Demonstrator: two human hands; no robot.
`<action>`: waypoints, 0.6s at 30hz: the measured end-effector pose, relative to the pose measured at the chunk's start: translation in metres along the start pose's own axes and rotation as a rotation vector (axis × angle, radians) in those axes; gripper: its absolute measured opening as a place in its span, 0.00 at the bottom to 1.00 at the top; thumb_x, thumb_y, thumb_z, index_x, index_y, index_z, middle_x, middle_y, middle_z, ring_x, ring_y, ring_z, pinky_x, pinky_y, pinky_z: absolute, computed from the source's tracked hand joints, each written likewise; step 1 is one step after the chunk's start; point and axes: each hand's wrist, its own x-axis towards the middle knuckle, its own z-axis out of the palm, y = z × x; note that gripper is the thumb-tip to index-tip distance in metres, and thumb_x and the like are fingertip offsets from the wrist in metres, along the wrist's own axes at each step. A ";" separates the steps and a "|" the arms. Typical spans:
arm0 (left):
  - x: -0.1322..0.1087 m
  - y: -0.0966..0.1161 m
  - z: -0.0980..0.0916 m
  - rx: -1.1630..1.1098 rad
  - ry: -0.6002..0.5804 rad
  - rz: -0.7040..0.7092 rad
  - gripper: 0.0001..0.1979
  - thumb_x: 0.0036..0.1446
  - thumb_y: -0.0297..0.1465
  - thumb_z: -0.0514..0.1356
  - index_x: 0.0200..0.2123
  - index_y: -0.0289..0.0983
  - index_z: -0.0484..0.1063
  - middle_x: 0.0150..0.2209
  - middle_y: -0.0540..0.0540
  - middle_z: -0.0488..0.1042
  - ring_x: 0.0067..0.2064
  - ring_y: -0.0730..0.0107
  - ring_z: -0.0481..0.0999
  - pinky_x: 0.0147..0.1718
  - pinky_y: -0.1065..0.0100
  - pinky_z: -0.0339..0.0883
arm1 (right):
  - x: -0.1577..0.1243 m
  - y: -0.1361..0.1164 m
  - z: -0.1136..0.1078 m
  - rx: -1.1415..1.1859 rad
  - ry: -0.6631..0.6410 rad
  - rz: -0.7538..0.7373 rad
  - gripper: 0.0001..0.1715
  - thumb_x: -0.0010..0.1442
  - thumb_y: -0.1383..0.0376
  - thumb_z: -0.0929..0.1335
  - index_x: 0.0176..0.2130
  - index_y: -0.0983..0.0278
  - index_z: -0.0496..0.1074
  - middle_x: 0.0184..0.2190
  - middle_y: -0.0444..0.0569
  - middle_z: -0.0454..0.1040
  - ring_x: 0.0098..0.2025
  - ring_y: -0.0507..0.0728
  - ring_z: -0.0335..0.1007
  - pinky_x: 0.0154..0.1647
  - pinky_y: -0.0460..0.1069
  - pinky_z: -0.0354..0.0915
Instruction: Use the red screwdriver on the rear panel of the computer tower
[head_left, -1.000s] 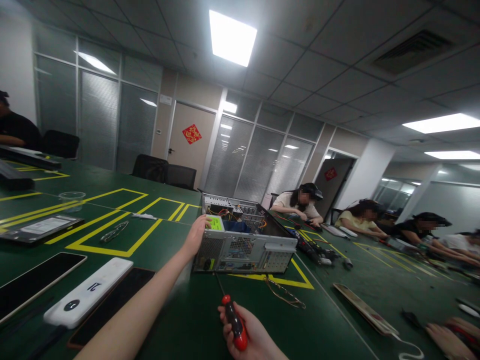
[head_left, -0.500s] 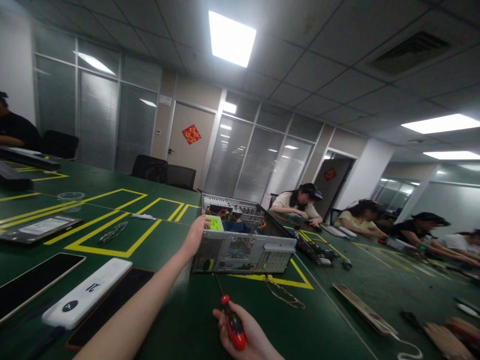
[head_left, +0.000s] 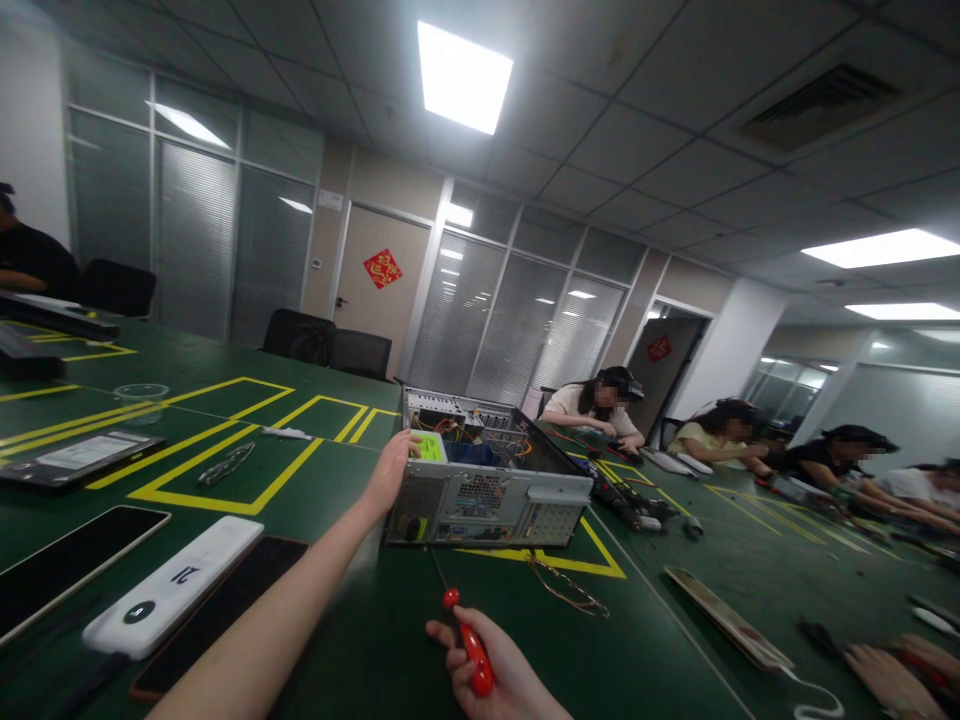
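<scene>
An open computer case [head_left: 517,500] lies on its side on the green table, rear panel facing me. My left hand [head_left: 391,470] is closed over the case's left corner, its fingers on top of the power supply [head_left: 429,448] with a bright green label. In my right hand [head_left: 491,660] is a screwdriver [head_left: 476,655] with a red handle. Its thin shaft points up and away, the tip reaching the lower left edge of the rear panel. Whether a screw sits at the tip is too small to see.
Left of my arm lie a white device marked 21 [head_left: 176,585], phones [head_left: 82,560], a hard drive [head_left: 82,458] and a clear plastic bag [head_left: 226,465]. A cable [head_left: 570,585] lies before the case. Co-workers sit along the right, one's hands [head_left: 896,680] near the lower right edge.
The screwdriver's handle has turned in my right hand, now showing its red side instead of black, and the fingers have shifted slightly. My left hand and the case stay put.
</scene>
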 end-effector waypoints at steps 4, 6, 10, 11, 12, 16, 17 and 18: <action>0.001 -0.001 0.001 -0.015 0.014 0.010 0.24 0.69 0.45 0.43 0.33 0.39 0.73 0.48 0.40 0.77 0.62 0.57 0.68 0.66 0.52 0.58 | 0.004 0.001 -0.003 -0.023 -0.018 -0.039 0.26 0.73 0.55 0.59 0.40 0.75 0.73 0.22 0.49 0.74 0.19 0.48 0.70 0.18 0.39 0.63; 0.001 -0.002 0.001 -0.017 0.016 0.019 0.24 0.69 0.45 0.43 0.33 0.39 0.73 0.48 0.40 0.77 0.62 0.56 0.68 0.66 0.52 0.59 | 0.006 0.002 -0.005 -0.040 -0.046 -0.043 0.28 0.73 0.54 0.59 0.39 0.74 0.73 0.23 0.49 0.75 0.20 0.49 0.71 0.19 0.41 0.65; 0.000 -0.002 0.001 -0.014 0.020 0.018 0.24 0.69 0.44 0.43 0.33 0.39 0.73 0.48 0.40 0.77 0.62 0.57 0.68 0.66 0.52 0.58 | 0.006 0.003 -0.004 -0.115 -0.067 -0.016 0.26 0.74 0.55 0.57 0.41 0.70 0.74 0.24 0.48 0.76 0.22 0.51 0.73 0.21 0.43 0.67; 0.000 -0.002 0.001 -0.015 0.020 0.015 0.24 0.69 0.44 0.43 0.34 0.39 0.73 0.48 0.40 0.77 0.62 0.57 0.68 0.66 0.52 0.58 | 0.006 0.004 -0.004 -0.132 -0.062 -0.011 0.26 0.74 0.55 0.57 0.42 0.69 0.74 0.24 0.48 0.76 0.22 0.51 0.73 0.21 0.43 0.67; 0.000 -0.002 0.001 -0.016 0.018 0.013 0.24 0.69 0.44 0.43 0.34 0.39 0.73 0.49 0.40 0.77 0.62 0.57 0.68 0.66 0.52 0.58 | 0.005 0.004 -0.003 -0.142 -0.058 -0.008 0.26 0.74 0.54 0.57 0.42 0.68 0.75 0.23 0.48 0.75 0.22 0.51 0.72 0.20 0.43 0.66; 0.000 -0.001 0.001 -0.012 0.013 0.014 0.24 0.69 0.43 0.43 0.34 0.39 0.73 0.48 0.40 0.77 0.62 0.57 0.69 0.67 0.52 0.58 | 0.003 0.001 -0.004 -0.105 -0.068 -0.014 0.26 0.72 0.52 0.60 0.37 0.70 0.74 0.21 0.47 0.71 0.17 0.46 0.63 0.14 0.38 0.54; 0.000 -0.001 0.001 -0.009 0.012 0.015 0.24 0.69 0.43 0.43 0.34 0.39 0.73 0.48 0.40 0.77 0.62 0.57 0.68 0.67 0.52 0.58 | 0.003 0.000 -0.006 -0.083 -0.078 -0.015 0.24 0.71 0.54 0.61 0.35 0.69 0.73 0.22 0.47 0.70 0.16 0.45 0.60 0.14 0.36 0.50; 0.000 0.000 0.001 -0.006 0.011 0.015 0.24 0.69 0.43 0.43 0.34 0.39 0.73 0.48 0.40 0.77 0.62 0.57 0.68 0.67 0.52 0.58 | 0.003 -0.001 -0.008 -0.064 -0.082 -0.012 0.22 0.71 0.56 0.62 0.34 0.69 0.72 0.21 0.46 0.70 0.16 0.43 0.58 0.13 0.35 0.48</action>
